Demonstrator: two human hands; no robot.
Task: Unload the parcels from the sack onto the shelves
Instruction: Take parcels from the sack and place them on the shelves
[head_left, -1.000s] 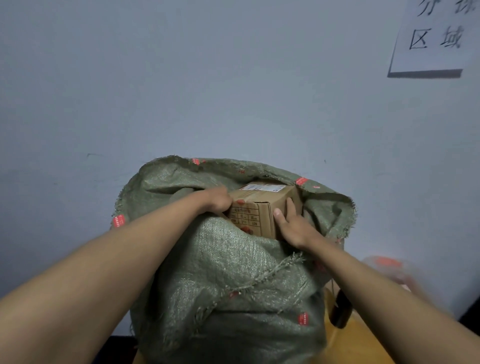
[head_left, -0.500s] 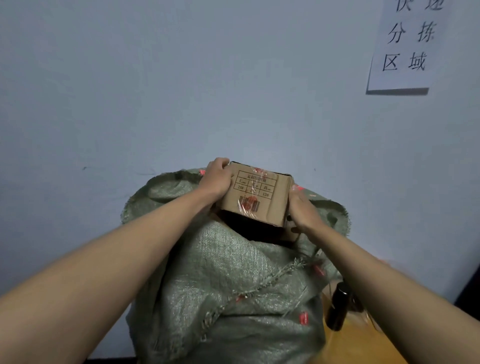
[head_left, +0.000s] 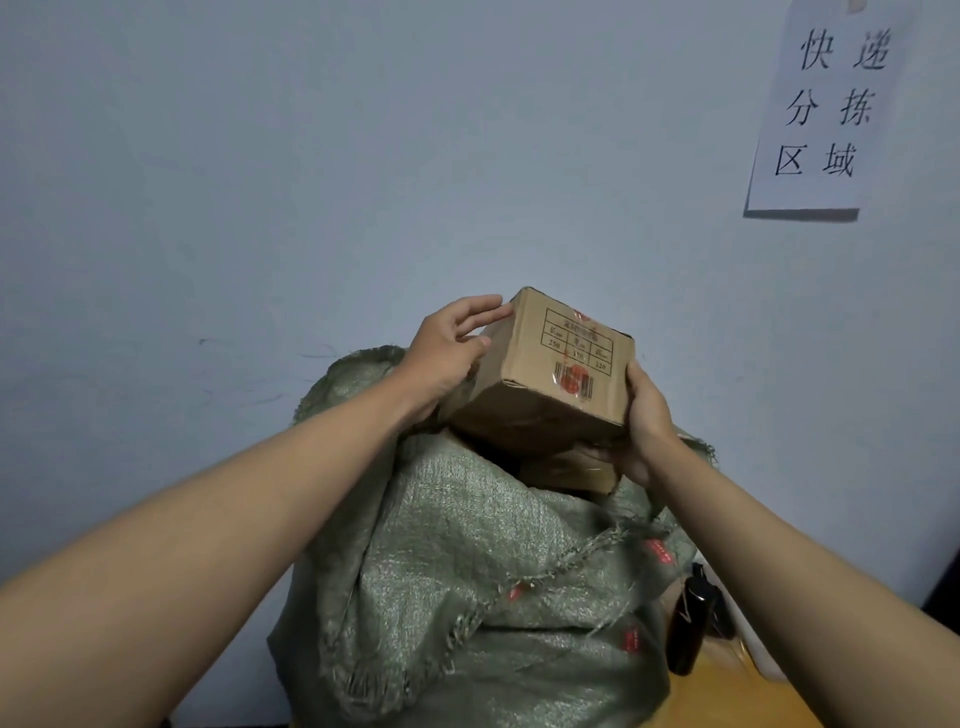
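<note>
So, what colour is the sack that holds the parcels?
The sack is dull grey-green woven cloth with small red marks, seen best in the head view.

A cardboard box is held tilted above the open mouth of a green woven sack, clear of the sack's rim. The left hand grips the box's left end, its fingers curled over the top edge. The right hand holds the right end, thumb along the side. A second brown parcel shows inside the sack's mouth, just below the box. A dark bottle stands on the yellow counter beside the sack. A paper sign hangs on the wall.
</note>
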